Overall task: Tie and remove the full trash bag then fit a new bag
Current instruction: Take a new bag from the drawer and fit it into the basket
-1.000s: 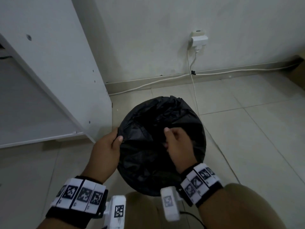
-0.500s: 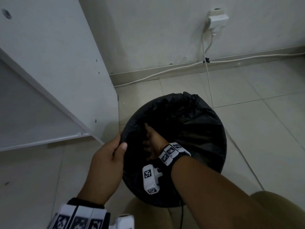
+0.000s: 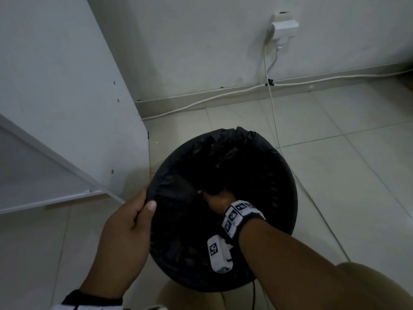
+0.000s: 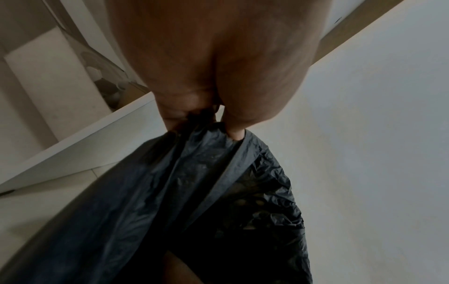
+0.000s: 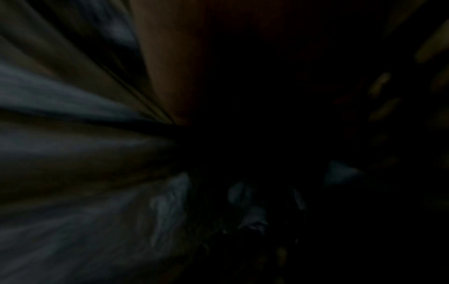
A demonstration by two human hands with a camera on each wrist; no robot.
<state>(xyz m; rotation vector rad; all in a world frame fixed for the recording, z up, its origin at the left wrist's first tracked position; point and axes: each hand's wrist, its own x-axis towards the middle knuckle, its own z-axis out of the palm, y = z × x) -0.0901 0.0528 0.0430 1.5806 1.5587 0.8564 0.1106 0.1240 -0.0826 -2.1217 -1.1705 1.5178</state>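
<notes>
A round dark bin [image 3: 288, 198] stands on the tiled floor, lined with a black trash bag [image 3: 178, 175] draped over its rim. My left hand [image 3: 131, 218] pinches the bag's edge at the bin's left rim, thumb on top; the left wrist view shows the black trash bag [image 4: 170, 182] bunched between thumb and fingers of my left hand [image 4: 206, 119]. My right hand [image 3: 219, 198] reaches down inside the bag, its fingers hidden in the dark plastic. The right wrist view is dark and blurred, showing only folds of the bag [image 5: 85, 144].
A white cabinet panel [image 3: 67, 86] stands close to the bin's left. A wall socket with a plug [image 3: 283, 25] sits on the far wall, and white cables [image 3: 274, 121] run down past the bin's right side and along the skirting. My knee [image 3: 368, 287] is at lower right.
My right hand went from above the bag's opening down into the bin, deeper than half a second ago. The left hand keeps its hold on the rim edge.
</notes>
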